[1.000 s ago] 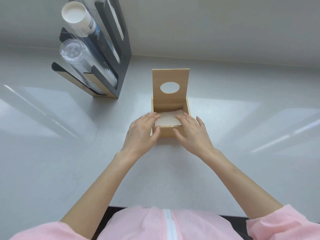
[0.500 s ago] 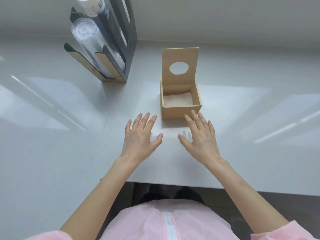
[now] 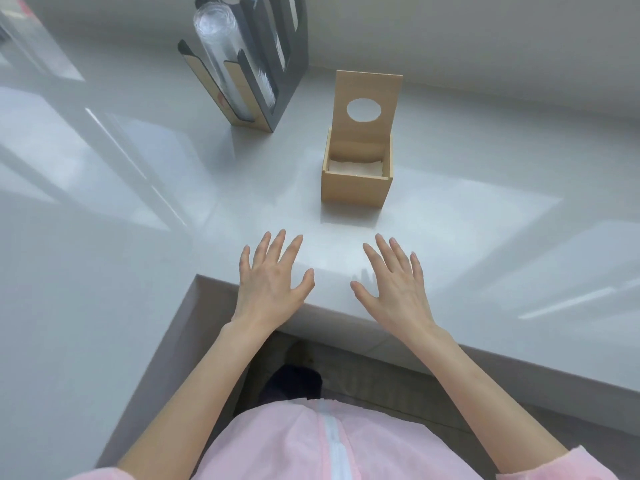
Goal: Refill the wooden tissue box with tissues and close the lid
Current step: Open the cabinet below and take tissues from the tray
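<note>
A small wooden tissue box (image 3: 356, 188) stands on the white counter (image 3: 138, 237), a little beyond my hands. Its lid (image 3: 366, 109), with a round hole in it, is raised upright at the back. White tissues (image 3: 356, 167) lie inside the box. My left hand (image 3: 273, 278) hovers over the counter's front edge, fingers spread and empty. My right hand (image 3: 394, 282) is beside it, likewise spread and holding nothing. Both hands are apart from the box.
A dark cup dispenser (image 3: 256, 64) with clear plastic cups stands at the back left against the wall. The counter's front edge (image 3: 381, 348) runs under my wrists, with a corner at the left and dark floor below.
Both hands left the tissues in the box and drew back toward me to the counter's edge. The camera view pulled back and tilted down too.
</note>
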The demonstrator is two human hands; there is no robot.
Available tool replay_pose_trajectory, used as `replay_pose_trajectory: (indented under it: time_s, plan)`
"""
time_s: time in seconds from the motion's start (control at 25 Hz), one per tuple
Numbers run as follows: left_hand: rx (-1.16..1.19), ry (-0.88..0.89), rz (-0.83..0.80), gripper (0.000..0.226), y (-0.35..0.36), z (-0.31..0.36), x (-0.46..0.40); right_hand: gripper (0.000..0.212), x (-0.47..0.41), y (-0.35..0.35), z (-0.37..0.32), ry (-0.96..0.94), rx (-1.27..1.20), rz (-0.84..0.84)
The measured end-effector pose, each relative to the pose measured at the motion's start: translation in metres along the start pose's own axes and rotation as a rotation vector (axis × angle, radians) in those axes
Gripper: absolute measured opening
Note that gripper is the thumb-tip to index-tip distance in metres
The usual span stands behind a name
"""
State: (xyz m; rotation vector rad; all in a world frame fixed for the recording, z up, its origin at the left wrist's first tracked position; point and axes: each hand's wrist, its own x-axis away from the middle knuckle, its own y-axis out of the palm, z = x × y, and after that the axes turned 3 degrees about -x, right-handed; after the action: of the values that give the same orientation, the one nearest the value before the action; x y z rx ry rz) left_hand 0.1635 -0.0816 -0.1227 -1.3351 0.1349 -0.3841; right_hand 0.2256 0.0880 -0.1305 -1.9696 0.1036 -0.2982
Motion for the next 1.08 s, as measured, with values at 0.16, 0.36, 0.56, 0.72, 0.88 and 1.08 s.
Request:
replay_pose_trajectory:
  time_s: [0.16,0.36,0.56,0.72,0.88,1.08]
  plan:
    - [0.014,-0.096,0.043,0.059,0.014,0.006,0.046,0.059,0.033,0.005,0.012,-0.073,0.007,-0.033]
    - [0.050,-0.173,0.056,0.060,0.031,0.012,0.105,0.058,0.076,0.014,0.020,-0.176,0.009,-0.067]
    - [0.053,-0.214,0.112,0.079,0.044,0.020,0.145,0.059,0.107,0.028,0.021,-0.250,0.029,-0.123]
    - [0.040,-0.223,0.065,0.080,0.053,0.020,0.156,0.058,0.116,0.038,0.020,-0.278,0.025,-0.156]
    - [0.054,-0.183,0.037,0.060,0.063,0.017,0.151,0.057,0.115,0.050,0.018,-0.284,0.009,-0.183]
    - [-0.004,-0.071,0.055,0.060,0.083,0.015,0.129,0.056,0.105,0.071,0.027,-0.275,0.017,-0.185]
